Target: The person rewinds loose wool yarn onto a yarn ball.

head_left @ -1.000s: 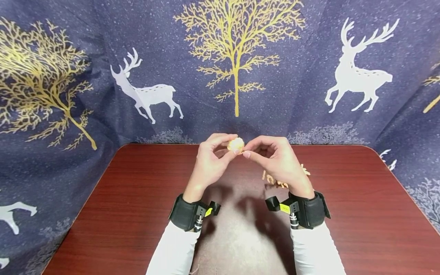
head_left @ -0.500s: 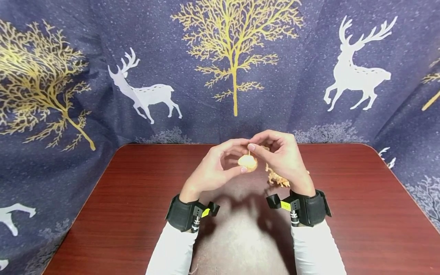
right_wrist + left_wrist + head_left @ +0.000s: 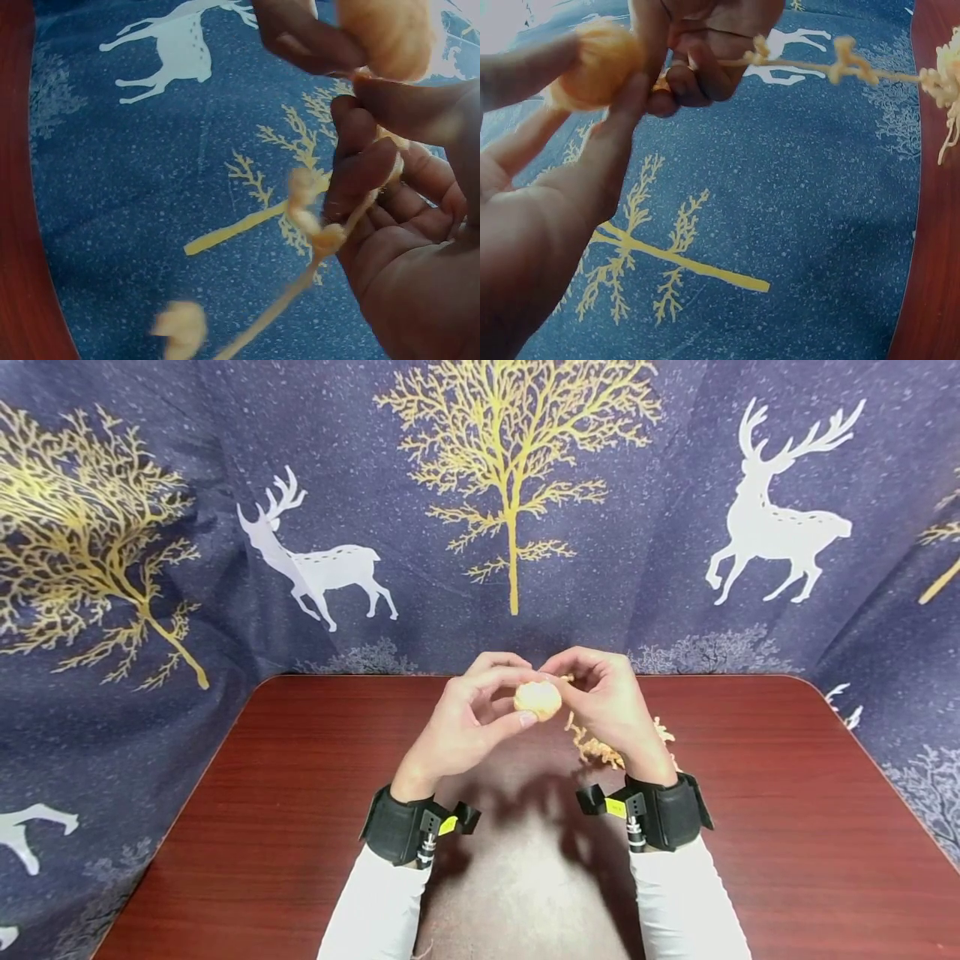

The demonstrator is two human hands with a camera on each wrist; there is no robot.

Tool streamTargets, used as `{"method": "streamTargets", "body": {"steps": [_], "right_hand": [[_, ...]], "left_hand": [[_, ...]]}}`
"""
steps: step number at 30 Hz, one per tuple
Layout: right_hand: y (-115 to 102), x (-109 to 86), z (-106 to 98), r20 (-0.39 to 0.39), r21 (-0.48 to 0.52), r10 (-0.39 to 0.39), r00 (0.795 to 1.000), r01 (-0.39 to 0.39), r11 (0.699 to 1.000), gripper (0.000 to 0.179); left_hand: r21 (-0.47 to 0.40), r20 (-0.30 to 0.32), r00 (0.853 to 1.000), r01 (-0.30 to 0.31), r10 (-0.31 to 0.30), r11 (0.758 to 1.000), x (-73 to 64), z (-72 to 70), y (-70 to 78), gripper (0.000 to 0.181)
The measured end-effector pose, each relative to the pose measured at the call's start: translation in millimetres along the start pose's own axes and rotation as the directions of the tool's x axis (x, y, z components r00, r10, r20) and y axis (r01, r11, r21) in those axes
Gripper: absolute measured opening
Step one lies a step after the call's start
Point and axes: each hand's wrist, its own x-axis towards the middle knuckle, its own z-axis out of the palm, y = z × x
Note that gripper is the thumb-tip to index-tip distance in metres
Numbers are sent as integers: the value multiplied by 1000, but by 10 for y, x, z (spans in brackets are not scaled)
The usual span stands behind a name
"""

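Backdrop cloth (image 3: 600, 602), printed with pale deer and gold trees: we find it upright beyond both sets of fingers. Reddish wooden table (image 3: 750, 760): it extends below the raised fingers and to either side of them. We take the work to be held above the surface so that the yarn can run without dragging.

Left hand (image 3: 468, 718): its fingers grasp the ball, thumb against the near lower side and fingertips over the top. We judge that this rim-like hold steadies the ball while leaving much of its face exposed. Right hand (image 3: 611, 702): its fingers are curled around the strand close by the ball, probably to guide it and hold it under some tension. Whether these fingertips also touch the ball, we cannot tell.

Heap of knobbly yarn (image 3: 600, 750): it lies on the table below the right fingers, partly hidden by that hand. We suppose it sits on this side so that the strand has a short path to the hand.

Ball of yarn (image 3: 537, 698), yellowish: held between the left fingers and thumb, just beside the right fingertips. Strand (image 3: 802, 66): it leads from the right fingers toward the heap. Small knobs (image 3: 847, 60): we see them spaced along it, beyond the fingers.
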Motion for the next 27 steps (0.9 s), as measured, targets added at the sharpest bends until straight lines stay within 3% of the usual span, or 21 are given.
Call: {"method": "streamTargets", "body": {"steps": [4, 11, 15, 18, 22, 27], "right_hand": [[8, 10, 19, 45, -57, 35, 998, -33, 998, 7], [-42, -11, 45, 119, -140, 58, 991, -41, 989, 5], [-82, -31, 43, 134, -153, 63, 989, -42, 987, 5], [-117, -49, 40, 146, -139, 53, 988, -33, 990, 4], [-162, -70, 40, 146, -100, 5, 989, 10, 995, 6], [-193, -75, 36, 84, -48, -62, 995, 66, 997, 8]], "left_hand": [[13, -127, 992, -23, 25, 1000, 28, 0, -26, 37], [96, -312, 950, -5, 35, 995, 61, 22, -46, 35], [92, -377, 926, 15, 21, 996, 61, 37, -54, 35], [138, -400, 915, 5, 51, 990, 62, 43, -75, 34], [179, -397, 915, -2, 74, 984, 65, 46, -101, 32], [197, -336, 941, 47, 22, 979, 51, 35, -100, 32]]}}
